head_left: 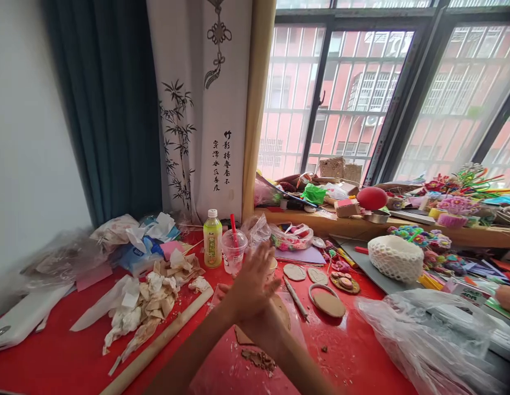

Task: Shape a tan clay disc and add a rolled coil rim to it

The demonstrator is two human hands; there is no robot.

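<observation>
Grip: left hand [249,293] laid across right hand [266,329], palms pressed together, the left's fingers stretched out; whether anything sits between them cannot be told.
Clay slab [283,311]: flat on a clear sheet [294,334] over the red counter [353,356], directly below the hands and partly hidden by them.
Clay scraps [258,360]: a crumbly strip on the near side of the slab.
Wooden rod [164,336]: slanting along the left of the slab.
Crumpled paper [158,296]: heaped left of the slab, past the rod.
Pointed tool [295,298]: just right of the slab, tip toward the near side.
Clay disc [329,304]: right of the slab, past the tool, with a ring [311,292] at its far edge.
Pale clay pieces [295,272]: two, beyond the slab to the right.
Drinks: a bottle [213,242] and a cup [233,257] with a red straw [233,227], both beyond the slab to the left.
Plastic bag [397,334]: well right of the slab, rumpled.
Woven bowl [396,259]: white, far right beyond the slab.
</observation>
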